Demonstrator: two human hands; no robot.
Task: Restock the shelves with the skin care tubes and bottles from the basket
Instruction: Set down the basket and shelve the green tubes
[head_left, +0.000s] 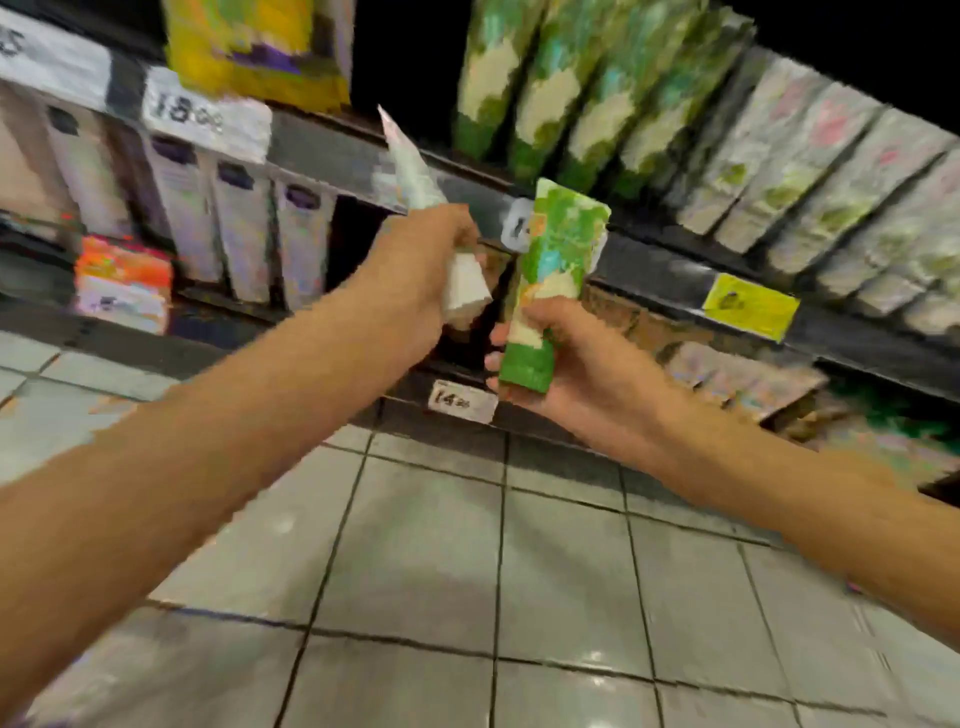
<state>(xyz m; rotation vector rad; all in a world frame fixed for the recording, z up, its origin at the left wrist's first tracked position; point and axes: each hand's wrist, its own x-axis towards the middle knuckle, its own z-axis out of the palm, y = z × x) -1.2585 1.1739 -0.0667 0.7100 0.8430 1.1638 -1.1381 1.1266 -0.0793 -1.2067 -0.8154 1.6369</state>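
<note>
At the far left, a small orange and white box (122, 283) is sitting on a dark lower shelf (218, 325). Beside it, tall pale cartons (236, 234) with dark purple tops are standing upright in a row. Above them a white price tag (205, 124) is hanging on the shelf edge, under a yellow pack (260, 49); heavy blur is hiding all the print.

The left hand (415, 280) is gripping a white tube (415, 166), its fingers curling round the lower body. The flat crimped end is pointing up and the broad white cap is pointing down.

Just to its right, the right hand (566, 364) is gripping a green tube (556, 270) by its lower end, holding it nearly upright in front of the shelves. The two tubes are sitting close together, but I cannot tell whether they are touching.

Behind them, matching green tubes (571, 93) are standing side by side on the upper shelf. Paler tubes (831, 182) are continuing the row rightward. A yellow tag (750, 306) is hanging below them, and a brown cardboard tray (727, 374) is holding blurred packs on the lowest shelf. Glossy grey floor tiles (415, 571) are spreading beneath both arms.
</note>
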